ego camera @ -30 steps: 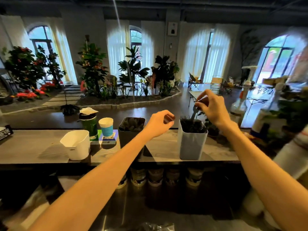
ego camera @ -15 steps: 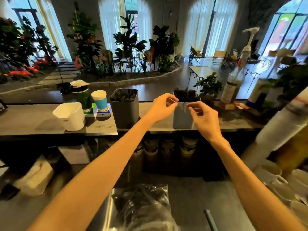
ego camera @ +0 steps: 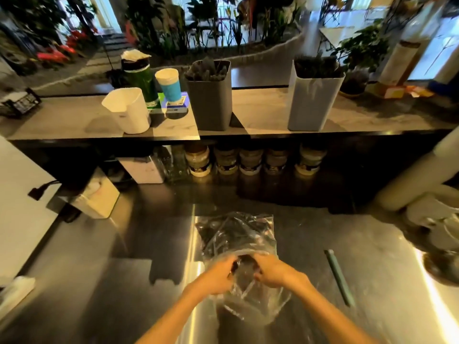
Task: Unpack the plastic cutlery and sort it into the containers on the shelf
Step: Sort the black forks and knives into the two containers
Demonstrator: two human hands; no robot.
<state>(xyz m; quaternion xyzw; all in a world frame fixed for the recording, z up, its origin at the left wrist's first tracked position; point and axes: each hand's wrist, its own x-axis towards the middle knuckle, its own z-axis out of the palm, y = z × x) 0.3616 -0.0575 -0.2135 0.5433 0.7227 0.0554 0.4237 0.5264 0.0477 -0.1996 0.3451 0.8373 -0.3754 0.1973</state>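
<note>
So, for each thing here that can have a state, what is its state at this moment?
plastic bag: lying on the steel counter, dark cutlery inside
left hand: gripping the bag's mouth
right hand: gripping the bag's mouth
dark container: upright, filled with cutlery
pale container: upright, filled with cutlery
white container: upright, contents hidden

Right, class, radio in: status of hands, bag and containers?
Both hands, left hand and right hand, gripping the clear bag of cutlery. Grey container, pale container part-filled. Nothing blocking.

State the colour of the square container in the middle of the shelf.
Dark grey: the square plastic container holding dark cutlery, seen in the head view.
</note>
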